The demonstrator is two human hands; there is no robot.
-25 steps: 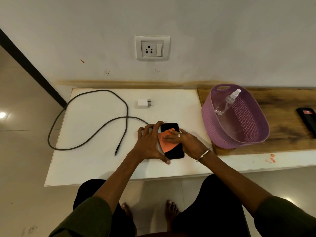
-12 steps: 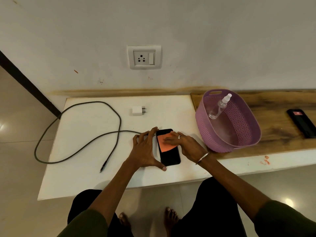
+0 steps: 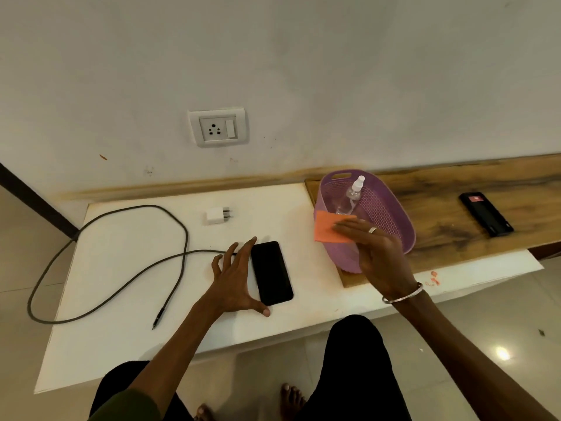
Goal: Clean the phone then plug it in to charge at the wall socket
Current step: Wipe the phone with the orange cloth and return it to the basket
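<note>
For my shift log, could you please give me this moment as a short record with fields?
phone: black phone flat on the white table, screen dark
left hand: left hand spread beside the phone, thumb at its near corner
right hand: right hand holds the orange cloth at the purple basket
basket: spray bottle inside
charging: cable and adapter loose on the table; wall socket empty

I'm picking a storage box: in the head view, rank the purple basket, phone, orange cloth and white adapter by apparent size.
1. purple basket
2. phone
3. orange cloth, partly covered by the right hand and raised nearer the camera, so unsure
4. white adapter
</note>
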